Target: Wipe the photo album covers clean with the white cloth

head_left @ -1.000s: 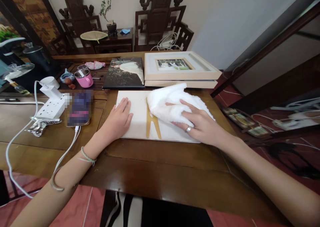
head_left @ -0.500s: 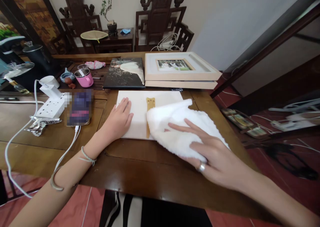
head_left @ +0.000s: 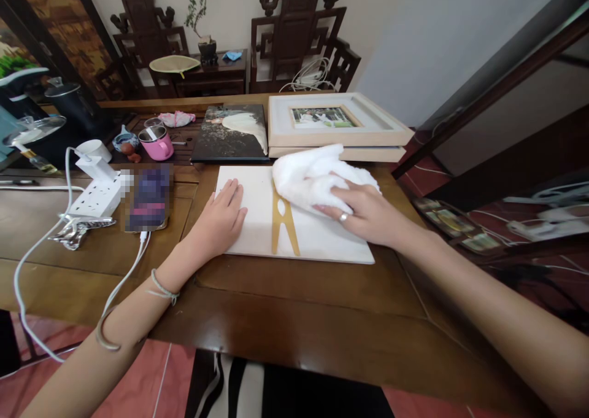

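Presently: right hand [head_left: 363, 212] fingers curled over bunched white towel [head_left: 313, 175], gripping it at far right of white panel [head_left: 253, 224]; panel long axis left-right on table [head_left: 299, 307]. Left hand [head_left: 221, 218] flat, fingers spread, pressing panel's left edge.

Left hand [head_left: 219, 218] flat, palm down — right hand [head_left: 363, 212] forward, curled grip

Fluffy cloth [head_left: 313, 178], glossy wooden table [head_left: 294, 320]

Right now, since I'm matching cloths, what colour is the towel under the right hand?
Plain white. The towel shows best in the head view, under the right hand.
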The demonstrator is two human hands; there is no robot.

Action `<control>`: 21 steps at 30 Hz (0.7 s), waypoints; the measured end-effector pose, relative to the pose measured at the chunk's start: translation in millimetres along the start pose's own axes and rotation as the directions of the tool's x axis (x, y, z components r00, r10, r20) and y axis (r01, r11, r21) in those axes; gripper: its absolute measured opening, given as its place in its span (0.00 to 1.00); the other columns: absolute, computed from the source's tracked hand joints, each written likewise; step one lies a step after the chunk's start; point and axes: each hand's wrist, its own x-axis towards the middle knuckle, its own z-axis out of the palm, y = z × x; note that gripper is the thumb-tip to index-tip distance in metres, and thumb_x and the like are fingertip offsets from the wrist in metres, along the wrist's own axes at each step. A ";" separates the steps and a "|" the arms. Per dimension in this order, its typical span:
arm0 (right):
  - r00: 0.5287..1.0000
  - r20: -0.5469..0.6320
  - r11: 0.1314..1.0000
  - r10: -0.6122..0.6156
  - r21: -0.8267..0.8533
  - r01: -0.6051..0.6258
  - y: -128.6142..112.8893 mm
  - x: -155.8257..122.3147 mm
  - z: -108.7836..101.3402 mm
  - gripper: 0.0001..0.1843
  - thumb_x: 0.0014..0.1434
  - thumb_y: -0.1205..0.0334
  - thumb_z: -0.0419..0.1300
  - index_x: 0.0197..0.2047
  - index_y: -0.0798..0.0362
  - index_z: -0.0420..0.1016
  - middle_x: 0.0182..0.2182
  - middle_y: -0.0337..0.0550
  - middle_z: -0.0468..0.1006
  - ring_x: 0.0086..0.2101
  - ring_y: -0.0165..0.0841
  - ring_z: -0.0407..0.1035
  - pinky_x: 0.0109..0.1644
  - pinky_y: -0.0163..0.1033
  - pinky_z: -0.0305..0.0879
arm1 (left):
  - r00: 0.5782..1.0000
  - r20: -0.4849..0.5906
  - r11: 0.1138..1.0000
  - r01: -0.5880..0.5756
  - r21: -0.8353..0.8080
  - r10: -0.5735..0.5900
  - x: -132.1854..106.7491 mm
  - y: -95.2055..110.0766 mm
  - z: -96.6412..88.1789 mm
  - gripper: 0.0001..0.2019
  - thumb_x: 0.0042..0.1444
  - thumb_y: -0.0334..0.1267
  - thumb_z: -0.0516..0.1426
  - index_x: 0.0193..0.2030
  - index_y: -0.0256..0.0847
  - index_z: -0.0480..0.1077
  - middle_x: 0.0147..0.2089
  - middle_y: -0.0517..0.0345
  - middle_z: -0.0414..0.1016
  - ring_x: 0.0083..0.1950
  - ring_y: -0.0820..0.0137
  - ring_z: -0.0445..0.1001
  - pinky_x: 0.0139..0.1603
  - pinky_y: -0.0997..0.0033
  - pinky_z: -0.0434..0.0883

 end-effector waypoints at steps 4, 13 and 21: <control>1.000 -0.016 1.000 0.023 -0.016 -0.023 9.2 22.6 1.6 0.23 0.62 0.40 0.50 0.22 0.44 0.56 0.19 0.40 0.67 0.46 0.54 0.75 0.51 0.60 0.70 | 1.000 0.000 1.000 -0.005 -0.003 0.005 -1.2 -3.9 -0.3 0.26 0.68 0.37 0.40 0.70 0.24 0.50 0.74 0.32 0.47 0.76 0.55 0.44 0.71 0.45 0.52; 0.999 0.028 0.999 -0.042 0.023 0.041 -37.0 -33.9 -0.7 0.16 0.64 0.52 0.52 0.27 0.47 0.69 0.46 0.46 0.81 0.60 0.52 0.64 0.61 0.62 0.64 | 1.000 0.000 1.000 -0.008 0.005 0.008 -4.2 -5.1 -3.1 0.26 0.68 0.36 0.41 0.69 0.23 0.50 0.74 0.31 0.47 0.75 0.54 0.44 0.71 0.46 0.52; 0.963 0.130 0.964 -0.236 0.154 0.216 -57.5 -85.2 -21.1 0.11 0.61 0.59 0.57 0.26 0.48 0.71 0.61 0.38 0.72 0.61 0.44 0.63 0.72 0.50 0.50 | 1.000 -0.005 1.000 0.008 0.008 -0.008 -2.9 3.9 -2.2 0.27 0.68 0.37 0.41 0.70 0.24 0.50 0.74 0.33 0.46 0.75 0.54 0.45 0.71 0.45 0.51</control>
